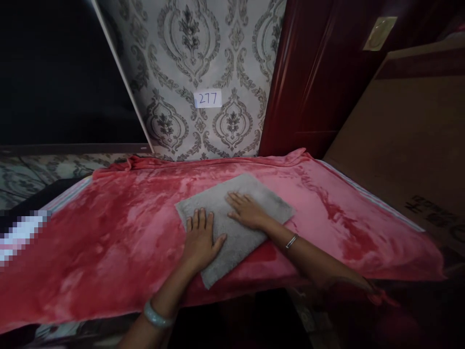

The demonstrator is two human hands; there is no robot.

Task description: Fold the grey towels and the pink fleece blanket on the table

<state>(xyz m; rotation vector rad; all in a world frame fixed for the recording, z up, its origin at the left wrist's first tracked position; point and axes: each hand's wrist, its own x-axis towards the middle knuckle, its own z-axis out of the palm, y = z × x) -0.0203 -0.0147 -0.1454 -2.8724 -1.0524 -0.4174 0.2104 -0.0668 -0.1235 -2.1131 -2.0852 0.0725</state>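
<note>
A grey fuzzy cloth lies flat, turned at an angle, on a pink-red plush blanket. My left hand rests on the cloth's left part with its fingers stretched and the thumb held apart. On the upper right part of the same cloth, my right hand lies flat with fingers spread, pointing to the left. Neither hand grips anything. Parts of the cloth beneath both palms are hidden.
The blanket covers a table, its far edge bunched against a patterned wall. A dark screen stands at the left. To the right are a dark red door and a large cardboard box. A card reading 277 is on the wall.
</note>
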